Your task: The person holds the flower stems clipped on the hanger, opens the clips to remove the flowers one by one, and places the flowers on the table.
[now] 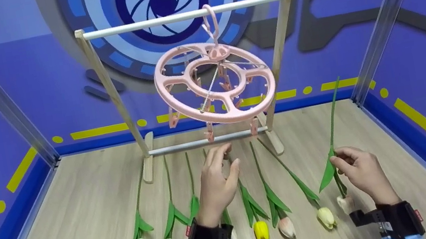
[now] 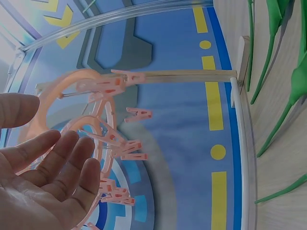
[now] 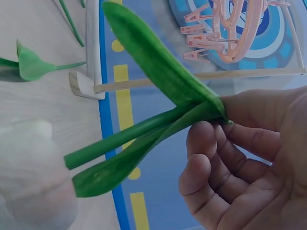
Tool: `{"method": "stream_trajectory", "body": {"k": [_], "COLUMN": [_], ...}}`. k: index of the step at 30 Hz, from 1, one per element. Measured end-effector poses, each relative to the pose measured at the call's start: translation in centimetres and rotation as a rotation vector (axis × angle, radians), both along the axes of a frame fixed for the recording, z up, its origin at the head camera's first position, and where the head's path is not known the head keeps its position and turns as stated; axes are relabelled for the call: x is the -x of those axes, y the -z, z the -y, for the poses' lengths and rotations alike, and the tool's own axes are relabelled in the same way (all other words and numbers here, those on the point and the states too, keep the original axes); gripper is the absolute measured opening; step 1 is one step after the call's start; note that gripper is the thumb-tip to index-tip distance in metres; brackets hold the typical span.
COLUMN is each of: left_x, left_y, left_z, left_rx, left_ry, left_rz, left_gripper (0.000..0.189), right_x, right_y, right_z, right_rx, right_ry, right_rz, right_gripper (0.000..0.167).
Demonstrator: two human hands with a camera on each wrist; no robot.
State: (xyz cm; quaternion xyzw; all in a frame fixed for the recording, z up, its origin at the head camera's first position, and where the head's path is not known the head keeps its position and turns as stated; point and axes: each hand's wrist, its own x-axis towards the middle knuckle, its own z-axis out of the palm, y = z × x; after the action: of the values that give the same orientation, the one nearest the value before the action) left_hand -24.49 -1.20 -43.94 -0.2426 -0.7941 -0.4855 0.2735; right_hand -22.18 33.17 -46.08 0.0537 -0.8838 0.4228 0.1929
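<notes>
My right hand pinches a pale tulip by its green stem near the leaves, at the right side of the table. Its bloom points down toward me and the stem slants up and away. In the right wrist view, thumb and fingers meet on the stem beside the leaves. Nothing is in my left hand, which hovers over the row of tulips with fingers loosely bent. Beyond it a pink round clip hanger hangs tilted by its hook, its small clips dangling below the ring.
A wooden stand with a white top bar carries the hanger. Several tulips lie in a row in front, among them a yellow one, a peach one and a cream one. Blue printed walls enclose the table.
</notes>
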Motion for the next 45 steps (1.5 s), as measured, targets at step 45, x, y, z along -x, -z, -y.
{"method": "stream_trajectory", "body": {"k": [45], "left_x": [0.3], "left_y": [2.1], "left_z": [-2.1], "left_rx": [0.202], "left_ry": [-0.009], "left_rz": [0.075], "left_gripper": [0.032], "right_x": [5.5], "right_y": [2.3], "right_z": [-1.3], "right_rx": [-0.133], "right_ry": [-0.206], "right_rz": [0.434], "right_gripper": [0.018]}}
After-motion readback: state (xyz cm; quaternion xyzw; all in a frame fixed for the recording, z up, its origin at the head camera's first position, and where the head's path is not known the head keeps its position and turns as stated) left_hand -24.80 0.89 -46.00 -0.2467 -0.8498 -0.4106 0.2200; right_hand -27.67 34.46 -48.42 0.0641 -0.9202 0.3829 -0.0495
